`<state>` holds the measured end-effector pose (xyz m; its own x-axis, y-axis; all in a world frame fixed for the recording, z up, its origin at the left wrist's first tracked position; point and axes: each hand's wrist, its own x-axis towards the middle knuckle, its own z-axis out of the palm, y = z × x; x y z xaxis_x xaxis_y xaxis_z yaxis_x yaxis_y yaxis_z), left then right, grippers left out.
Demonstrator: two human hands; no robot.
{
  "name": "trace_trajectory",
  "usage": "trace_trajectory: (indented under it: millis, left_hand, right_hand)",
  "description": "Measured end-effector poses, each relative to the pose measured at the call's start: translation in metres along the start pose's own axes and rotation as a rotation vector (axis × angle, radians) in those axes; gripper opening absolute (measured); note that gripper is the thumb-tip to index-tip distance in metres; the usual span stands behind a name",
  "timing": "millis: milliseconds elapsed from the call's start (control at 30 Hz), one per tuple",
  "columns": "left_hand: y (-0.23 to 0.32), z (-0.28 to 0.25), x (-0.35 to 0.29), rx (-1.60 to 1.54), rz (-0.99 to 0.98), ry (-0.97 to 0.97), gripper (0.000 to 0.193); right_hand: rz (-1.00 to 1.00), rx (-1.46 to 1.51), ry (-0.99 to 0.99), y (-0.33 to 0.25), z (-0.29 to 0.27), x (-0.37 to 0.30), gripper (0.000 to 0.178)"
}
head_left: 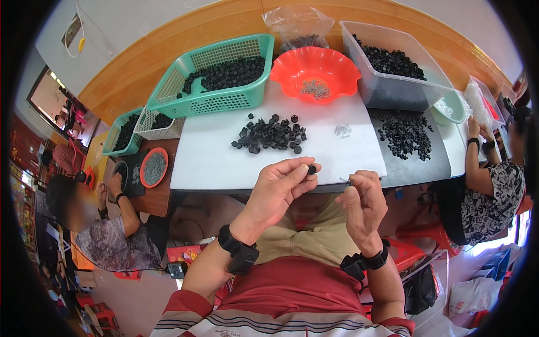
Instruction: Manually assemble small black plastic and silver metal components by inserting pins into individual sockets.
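Between the thumb and fingertips of my left hand (269, 194) is a small round black plastic cap (311, 169). My right hand (364, 210), a little apart to the right, pinches a small metal screw with a dark piece (347, 182) at its fingertips; the exact shape of that piece is too small to tell. Both hands hover by the front edge of a white foam sheet (208, 157). On the sheet lie a heap of black caps (270, 135) and a small bunch of silver screws (342, 131). To their right is a spread of small black parts (405, 136).
Behind the sheet stand a green basket (210, 104) of black parts, a red wavy-rimmed bowl (286, 70) with screws, and a clear bin (404, 95) of black parts. Co-workers sit at left (120, 241) and right (494, 191). A red bowl (147, 181) stands by the left one.
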<state>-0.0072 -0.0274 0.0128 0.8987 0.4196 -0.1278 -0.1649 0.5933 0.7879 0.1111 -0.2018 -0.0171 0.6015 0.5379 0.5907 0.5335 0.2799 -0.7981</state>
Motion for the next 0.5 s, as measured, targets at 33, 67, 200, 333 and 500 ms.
trace_trajectory:
  millis: [33, 67, 200, 333, 500]
  left_hand:
    - [0.000, -0.001, 0.000, -0.057, -0.023, 0.006, 0.025]
    - [-0.001, -0.002, 0.000, -0.057, -0.024, 0.007, 0.025]
    - [-0.004, -0.007, -0.001, -0.172, -0.053, 0.012, 0.024]
    - [-0.007, -0.009, -0.003, -0.245, -0.076, -0.003, 0.023]
    - [-0.008, -0.008, -0.005, -0.284, -0.105, -0.001, 0.024]
  right_hand:
    - [0.005, 0.005, -0.001, -0.001, 0.001, 0.000, 0.021]
    - [0.006, 0.005, -0.001, -0.001, 0.002, 0.000, 0.021]
    - [0.046, 0.043, 0.042, -0.004, 0.004, 0.001, 0.020]
    - [0.044, 0.028, 0.036, -0.004, 0.007, 0.002, 0.019]
    - [0.006, -0.052, 0.003, -0.004, 0.011, 0.005, 0.019]
